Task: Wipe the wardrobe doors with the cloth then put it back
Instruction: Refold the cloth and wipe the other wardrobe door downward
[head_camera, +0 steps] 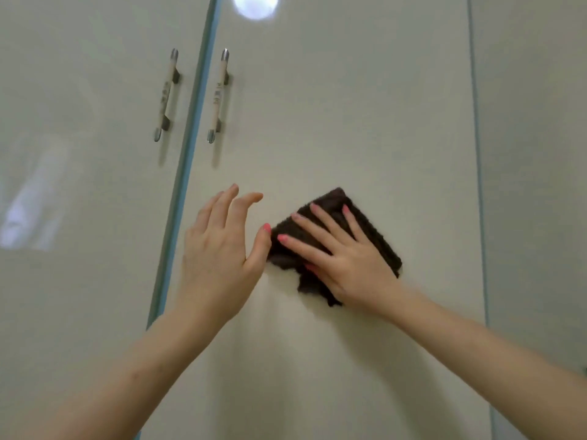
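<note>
From your head camera, your right hand (351,258) lies flat with fingers spread, pressing the dark cloth (330,246) against the middle wardrobe door (349,106); the cloth sits below and to the right of that door's handle (218,96); your left hand (222,246) is open just left of the cloth, fingers loosely bent, its thumb tip touching the cloth's left edge; a second handle (166,95) is on the left door (79,154), across the seam.

Glossy pale panels fill view; round light glare (255,6) at top; faint window reflection (31,201) at left.
</note>
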The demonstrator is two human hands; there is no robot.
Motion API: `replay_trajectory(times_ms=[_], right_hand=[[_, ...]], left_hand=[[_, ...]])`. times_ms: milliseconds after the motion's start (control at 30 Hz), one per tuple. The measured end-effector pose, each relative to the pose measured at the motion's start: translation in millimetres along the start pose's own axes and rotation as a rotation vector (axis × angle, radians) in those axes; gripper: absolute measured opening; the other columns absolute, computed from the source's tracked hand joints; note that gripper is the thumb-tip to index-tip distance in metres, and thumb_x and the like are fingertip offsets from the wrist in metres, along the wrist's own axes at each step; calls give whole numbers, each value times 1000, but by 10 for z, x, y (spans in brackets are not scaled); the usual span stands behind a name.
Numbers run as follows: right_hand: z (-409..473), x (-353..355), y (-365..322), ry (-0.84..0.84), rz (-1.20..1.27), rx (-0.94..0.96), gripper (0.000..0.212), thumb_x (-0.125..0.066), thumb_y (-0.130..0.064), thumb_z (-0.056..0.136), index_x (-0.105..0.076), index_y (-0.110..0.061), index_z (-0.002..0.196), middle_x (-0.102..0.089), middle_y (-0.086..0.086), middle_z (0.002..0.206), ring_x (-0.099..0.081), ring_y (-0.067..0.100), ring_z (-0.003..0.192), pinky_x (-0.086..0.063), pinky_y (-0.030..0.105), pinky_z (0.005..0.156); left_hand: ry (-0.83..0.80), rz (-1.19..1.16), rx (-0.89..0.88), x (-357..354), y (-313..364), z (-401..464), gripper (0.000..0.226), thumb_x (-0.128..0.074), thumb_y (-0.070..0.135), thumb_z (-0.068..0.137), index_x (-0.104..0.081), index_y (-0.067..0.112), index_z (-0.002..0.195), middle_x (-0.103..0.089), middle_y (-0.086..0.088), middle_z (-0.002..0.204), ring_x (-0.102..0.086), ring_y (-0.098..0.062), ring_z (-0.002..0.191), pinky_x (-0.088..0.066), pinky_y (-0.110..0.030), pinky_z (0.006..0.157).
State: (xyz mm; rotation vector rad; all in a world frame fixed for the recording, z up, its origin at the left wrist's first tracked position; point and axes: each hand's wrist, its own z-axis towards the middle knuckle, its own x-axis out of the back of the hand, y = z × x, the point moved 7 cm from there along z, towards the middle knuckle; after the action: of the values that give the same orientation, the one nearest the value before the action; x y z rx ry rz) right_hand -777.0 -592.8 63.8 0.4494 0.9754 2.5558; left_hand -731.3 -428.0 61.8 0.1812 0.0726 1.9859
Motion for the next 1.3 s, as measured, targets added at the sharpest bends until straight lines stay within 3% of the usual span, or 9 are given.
replay_trajectory(times_ms=[167, 233, 333, 433, 633, 833, 967, 1167, 1300], right_hand=[[-477, -10, -1, -198, -15, 268, 45, -30, -31, 103, -29, -35, 148, -25, -2, 157, -17, 22, 147, -13, 50, 119], [-382, 75, 500, -178, -52, 144, 46, -27, -33, 103, -27, -34, 148, -26, -2, 156, -19, 21, 146, -13, 48, 118], [-303, 354, 1433, -93, -37, -250, 53, -26, -41, 96, -17, -37, 149, -25, -3, 157, -17, 20, 146, -12, 53, 117], [-367, 453, 1788, -39, 44, -484, 53, -23, -42, 96, -16, -38, 149, -18, -6, 159, -6, 15, 148, -1, 51, 118], [-1068, 295, 990, 105, 45, -572, 51, -32, -34, 98, -28, -29, 149, -25, 0, 157, -12, 21, 147, -3, 49, 117], [-2171, 102, -67, -137, -19, -270, 50, -24, -35, 102, -18, -33, 152, -22, 4, 158, -16, 28, 147, -14, 59, 114], [-1590, 176, 317, -112, -74, -196, 55, -31, -38, 98, -17, -35, 151, -24, 2, 157, -19, 26, 145, -15, 58, 113], [-628, 125, 654, 133, -47, -679, 54, -36, -33, 96, -29, -23, 148, -27, 8, 156, -17, 31, 145, -6, 61, 113], [-977, -25, -67, 89, -19, -491, 59, -40, -34, 92, -26, -24, 149, -26, 10, 156, -16, 33, 146, -12, 61, 113]], left_hand=[[-60, -34, -9, -266, 220, -145, 55, -26, 49, 84, -41, 28, 133, -37, -1, 146, -27, -20, 137, -23, -36, 108], [-66, -33, -26, -268, 261, -130, 54, -27, 49, 85, -41, 27, 132, -37, -2, 146, -27, -20, 137, -23, -36, 108], [-60, 2, -96, -191, 299, -113, 49, -29, 46, 88, -42, 27, 131, -38, -1, 145, -29, -20, 137, -24, -36, 107], [-50, -3, -96, -154, 275, -115, 47, -32, 44, 89, -42, 27, 132, -38, 0, 145, -28, -18, 136, -23, -34, 107], [-58, -22, -94, -260, 308, -245, 47, -32, 43, 89, -44, 25, 130, -40, -3, 144, -32, -20, 134, -26, -34, 105], [-89, -31, -103, -279, 358, -282, 47, -33, 42, 89, -44, 24, 130, -40, -4, 144, -32, -21, 134, -25, -34, 105], [-90, -19, -104, -280, 345, -245, 46, -34, 41, 89, -43, 25, 130, -39, -3, 144, -31, -21, 135, -25, -34, 106], [-101, -28, -52, -368, 215, -343, 45, -35, 41, 89, -42, 26, 131, -37, -1, 146, -28, -19, 135, -23, -33, 106], [-114, -14, -16, -369, 34, -482, 49, -31, 44, 88, -43, 24, 132, -39, -4, 145, -30, -21, 136, -23, -34, 108]])
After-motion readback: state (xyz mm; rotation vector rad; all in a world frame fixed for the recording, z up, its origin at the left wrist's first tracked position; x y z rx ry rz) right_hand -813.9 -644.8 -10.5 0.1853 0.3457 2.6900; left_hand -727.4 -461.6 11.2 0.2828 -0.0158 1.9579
